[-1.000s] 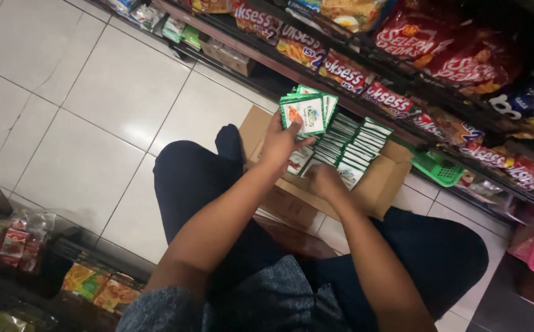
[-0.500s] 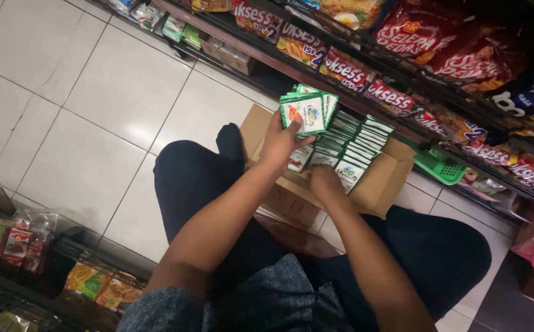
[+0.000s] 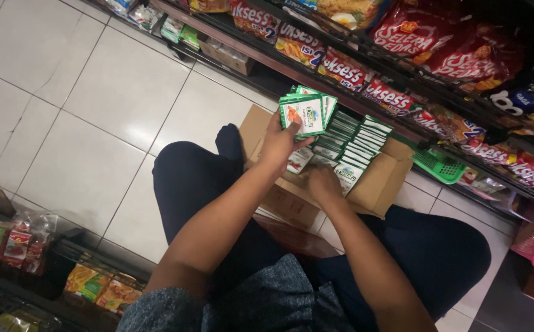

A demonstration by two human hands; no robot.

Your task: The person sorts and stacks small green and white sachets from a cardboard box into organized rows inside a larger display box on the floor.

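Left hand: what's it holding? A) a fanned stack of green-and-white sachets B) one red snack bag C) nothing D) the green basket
A: the left hand grips a stack of green-and-white sachets raised above the open cardboard box, while the right hand reaches into the box.

Bare forearms, left hand (image 3: 277,143) and right hand (image 3: 323,184) without rings or gloves, dark navy trousers (image 3: 187,184), speckled grey-blue top (image 3: 261,304), possibly knitted, lower centre of the frame
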